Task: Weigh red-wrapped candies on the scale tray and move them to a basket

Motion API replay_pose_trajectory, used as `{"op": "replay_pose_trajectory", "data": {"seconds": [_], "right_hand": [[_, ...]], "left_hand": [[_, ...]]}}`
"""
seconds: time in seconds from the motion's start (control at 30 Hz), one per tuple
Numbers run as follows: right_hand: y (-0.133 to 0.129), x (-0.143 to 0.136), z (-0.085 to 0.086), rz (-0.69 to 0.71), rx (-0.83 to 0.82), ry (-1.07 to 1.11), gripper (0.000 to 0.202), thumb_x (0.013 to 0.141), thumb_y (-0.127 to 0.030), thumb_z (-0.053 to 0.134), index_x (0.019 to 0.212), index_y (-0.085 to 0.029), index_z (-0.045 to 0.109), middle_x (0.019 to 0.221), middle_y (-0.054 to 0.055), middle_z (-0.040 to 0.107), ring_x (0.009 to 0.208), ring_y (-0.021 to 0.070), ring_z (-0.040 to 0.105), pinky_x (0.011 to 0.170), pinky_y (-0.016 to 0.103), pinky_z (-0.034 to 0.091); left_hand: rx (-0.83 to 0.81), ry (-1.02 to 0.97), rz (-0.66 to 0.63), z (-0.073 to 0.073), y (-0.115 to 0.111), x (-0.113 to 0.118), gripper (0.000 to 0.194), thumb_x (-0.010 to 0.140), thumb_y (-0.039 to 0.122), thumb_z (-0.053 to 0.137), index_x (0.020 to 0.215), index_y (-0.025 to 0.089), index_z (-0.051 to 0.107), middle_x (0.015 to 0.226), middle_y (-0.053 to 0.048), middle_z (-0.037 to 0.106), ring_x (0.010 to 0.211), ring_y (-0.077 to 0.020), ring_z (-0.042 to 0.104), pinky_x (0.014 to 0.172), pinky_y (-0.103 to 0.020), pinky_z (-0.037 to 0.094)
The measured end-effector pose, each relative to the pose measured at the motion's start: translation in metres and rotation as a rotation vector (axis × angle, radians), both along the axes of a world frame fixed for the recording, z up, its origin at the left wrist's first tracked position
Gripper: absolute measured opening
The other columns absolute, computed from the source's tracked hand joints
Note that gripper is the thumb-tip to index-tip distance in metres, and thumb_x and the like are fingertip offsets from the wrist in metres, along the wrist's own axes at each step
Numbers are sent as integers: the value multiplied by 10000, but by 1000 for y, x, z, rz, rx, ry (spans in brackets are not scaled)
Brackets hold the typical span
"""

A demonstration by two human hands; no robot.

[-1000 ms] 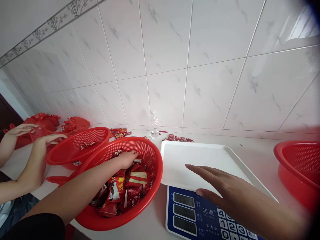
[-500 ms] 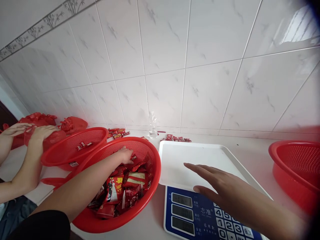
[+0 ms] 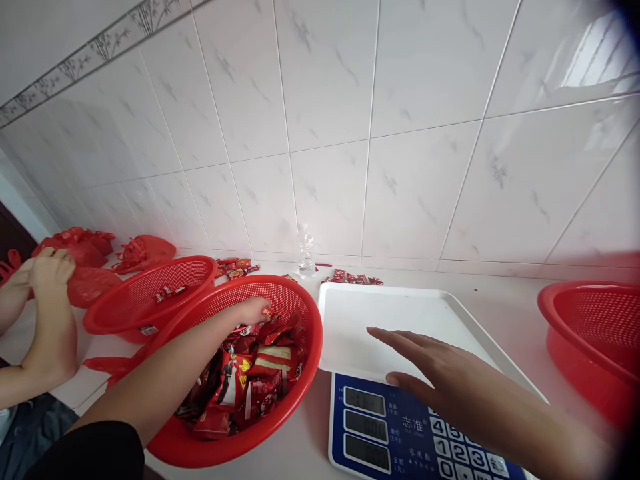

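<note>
Inside the near red plastic basket (image 3: 321, 320), my left hand (image 3: 253, 311) pinches a small red candy packet (image 3: 267, 311) by the far side of the heap. Red snack packets (image 3: 273, 360), some with yellow and white print, fill the basket below it. My right hand (image 3: 425, 357) hovers open, fingers stretched, over the front of the weighing scale (image 3: 363, 447), partly covering its keypad. Behind the blue scale panel lies its white weighing tray (image 3: 370, 320), with nothing but tiny specks on it.
Left stands another red basket (image 3: 150, 293) with a few packets (image 3: 169, 292). Beyond it a person's hands (image 3: 50, 267) work at a red plastic bag (image 3: 93, 287). A clear bottle (image 3: 306, 252) and loose packets (image 3: 350, 277) lie along the wall. A red basket (image 3: 585, 333) stands right.
My left hand has closed on a small red packet in the basket. The right hand stays in place. The other person's hands have risen and drawn together at the bag.
</note>
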State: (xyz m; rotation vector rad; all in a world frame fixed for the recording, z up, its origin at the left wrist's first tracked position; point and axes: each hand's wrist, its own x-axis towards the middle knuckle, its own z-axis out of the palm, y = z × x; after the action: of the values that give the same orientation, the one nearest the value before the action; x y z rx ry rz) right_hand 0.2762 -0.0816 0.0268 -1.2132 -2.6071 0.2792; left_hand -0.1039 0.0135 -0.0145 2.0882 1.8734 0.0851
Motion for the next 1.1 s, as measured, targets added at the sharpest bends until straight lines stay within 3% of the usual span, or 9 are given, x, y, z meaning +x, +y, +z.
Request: {"op": "replay_pose_trajectory", "data": {"seconds": [0.17, 0.3, 0.4, 0.5, 0.63, 0.77, 0.87, 1.1], "right_hand": [[2, -1, 0, -4, -7, -9, 521, 913, -443, 414, 1417, -328, 343, 1317, 58, 562, 1129, 285, 576, 910, 487, 492], [3, -2, 0, 0, 24, 1, 521, 907, -436, 432, 1411, -326, 356, 1298, 60, 578, 1110, 286, 590, 895, 478, 505], [3, -1, 0, -1, 47, 10, 517, 902, -429, 447, 1402, -322, 373, 1279, 62, 593, 1090, 282, 604, 876, 461, 520], [2, 1, 0, -10, 57, 7, 510, 902, -416, 452, 1397, -320, 381, 1275, 58, 598, 1084, 273, 609, 868, 447, 526], [3, 6, -1, -36, 104, 18, 512, 901, -417, 456, 1399, -332, 372, 1285, 47, 590, 1078, 266, 613, 854, 438, 531], [2, 13, 1, -58, 136, 27, 516, 905, -420, 449, 1404, -329, 355, 1276, 50, 597, 1067, 260, 616, 832, 426, 535], [2, 17, 6, -74, 130, 35, 506, 902, -402, 454, 1395, -317, 371, 1293, 54, 583, 1070, 262, 612, 832, 422, 530], [3, 11, 14, -86, 55, 62, 427, 905, -371, 438, 1320, -269, 449, 1251, 78, 610, 1040, 275, 618, 831, 445, 506]], "left_hand": [[121, -107, -25, 33, 2, 18, 191, 785, 378, 512, 812, 193, 556, 738, 0, 622, 663, -172, 582, 601, -259, 429], [108, -277, -24, 65, -6, 46, 208, 772, 409, 533, 797, 203, 527, 583, 51, 532, 487, -132, 514, 491, -235, 371], [125, -358, -42, 78, -10, 71, 206, 753, 398, 563, 771, 197, 520, 582, 55, 507, 480, -112, 477, 486, -224, 341], [171, -355, -137, 80, -8, 98, 214, 744, 395, 579, 750, 187, 529, 628, 45, 510, 547, -110, 471, 524, -222, 341], [114, -311, -274, 83, -6, 138, 186, 752, 366, 593, 772, 184, 564, 701, 19, 577, 646, -129, 524, 584, -230, 371], [-8, -313, -338, 88, -7, 171, 345, 757, 428, 616, 1013, 197, 597, 819, -14, 642, 707, -147, 573, 630, -242, 404], [6, -286, -340, 89, -5, 185, 471, 752, 473, 613, 1128, 190, 578, 848, -25, 641, 707, -162, 581, 630, -255, 411], [151, -524, -184, 75, 7, 198, 333, 806, 485, 543, 907, 179, 627, 739, -2, 610, 642, -137, 547, 606, -250, 404]]}}
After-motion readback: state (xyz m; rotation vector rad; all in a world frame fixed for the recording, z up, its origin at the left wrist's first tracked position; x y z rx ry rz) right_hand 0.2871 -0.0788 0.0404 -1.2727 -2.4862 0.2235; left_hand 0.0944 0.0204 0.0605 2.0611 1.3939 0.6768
